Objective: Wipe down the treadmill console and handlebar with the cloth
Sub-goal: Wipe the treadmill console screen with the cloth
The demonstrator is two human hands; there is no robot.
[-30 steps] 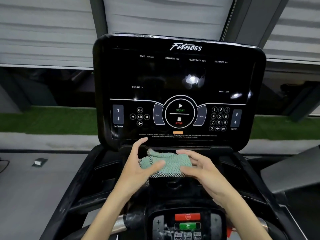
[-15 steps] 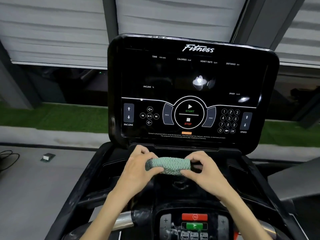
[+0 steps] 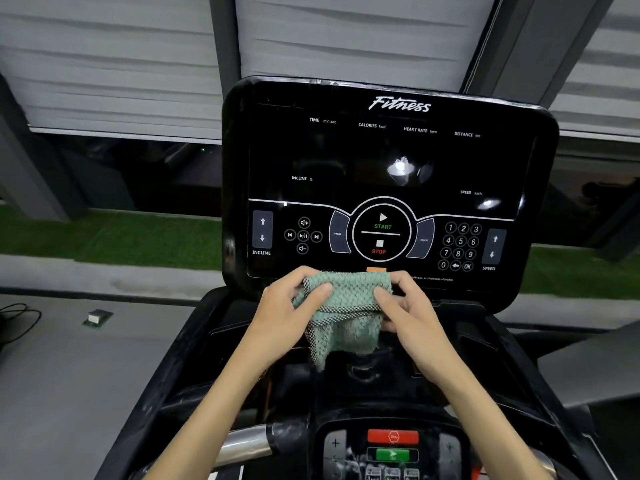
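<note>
Left hand [image 3: 287, 313]: fingers curling, gripping the green knitted cloth [image 3: 346, 306].
Right hand [image 3: 412, 313]: fingers curling, pinching the cloth's other end.
Cloth: hanging before the glossy black treadmill console [image 3: 388, 161].

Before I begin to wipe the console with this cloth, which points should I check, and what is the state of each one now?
1. Both hands grip the cloth: ok; the left hand and the right hand each pinch one end.
2. Cloth folded into a neat pad: not ok; a loose part hangs below.
3. Cloth touching the console: cannot tell; it is held before the lower edge.
4. Console shows no lit figures: ok.
5. Cloth clear of the START and STOP buttons: ok; it is below them.
6. Handlebar clean: cannot tell.
</note>
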